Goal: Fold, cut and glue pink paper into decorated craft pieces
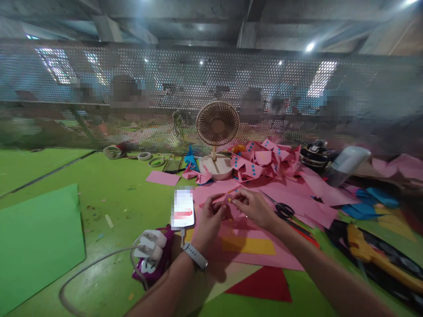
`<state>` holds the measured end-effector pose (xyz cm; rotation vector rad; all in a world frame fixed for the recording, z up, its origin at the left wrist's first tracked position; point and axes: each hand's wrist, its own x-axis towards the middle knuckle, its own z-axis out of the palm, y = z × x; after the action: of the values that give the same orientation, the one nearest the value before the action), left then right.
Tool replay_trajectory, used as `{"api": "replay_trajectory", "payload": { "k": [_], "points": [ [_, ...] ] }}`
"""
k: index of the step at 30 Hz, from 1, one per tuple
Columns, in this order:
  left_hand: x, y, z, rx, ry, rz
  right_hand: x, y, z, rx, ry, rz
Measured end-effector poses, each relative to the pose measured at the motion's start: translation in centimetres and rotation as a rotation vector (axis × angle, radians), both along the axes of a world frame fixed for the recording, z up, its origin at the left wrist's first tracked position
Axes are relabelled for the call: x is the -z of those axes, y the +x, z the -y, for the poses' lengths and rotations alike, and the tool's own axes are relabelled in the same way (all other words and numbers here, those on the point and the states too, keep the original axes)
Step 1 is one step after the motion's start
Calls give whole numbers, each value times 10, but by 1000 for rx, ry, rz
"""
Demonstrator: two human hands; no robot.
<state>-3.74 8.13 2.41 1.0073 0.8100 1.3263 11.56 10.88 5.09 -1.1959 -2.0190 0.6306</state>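
While the left hand (211, 216) pinches a pink paper (226, 198), the right hand (250, 206) is closed upon a small yellow piece (229, 200) against it, both at six o'clock from the fan (217, 126).

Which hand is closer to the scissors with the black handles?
The right hand: it is just to the left of the scissors. The left hand is farther off, on the far side of the right hand from them.

Matt folded paper (226, 197), smooth plastic fan (217, 126), metal-looking mesh partition (158, 72)
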Motion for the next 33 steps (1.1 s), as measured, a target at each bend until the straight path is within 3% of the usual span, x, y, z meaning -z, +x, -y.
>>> {"api": "replay_trajectory", "payload": {
  "k": [15, 33],
  "points": [
    [-1, 0, 1, 2, 12, -5, 5, -5, 1, 69, -62, -73],
    [-8, 1, 2, -12, -44, 23, 5, -8, 2, 143, -29, -55]
  ]
}}
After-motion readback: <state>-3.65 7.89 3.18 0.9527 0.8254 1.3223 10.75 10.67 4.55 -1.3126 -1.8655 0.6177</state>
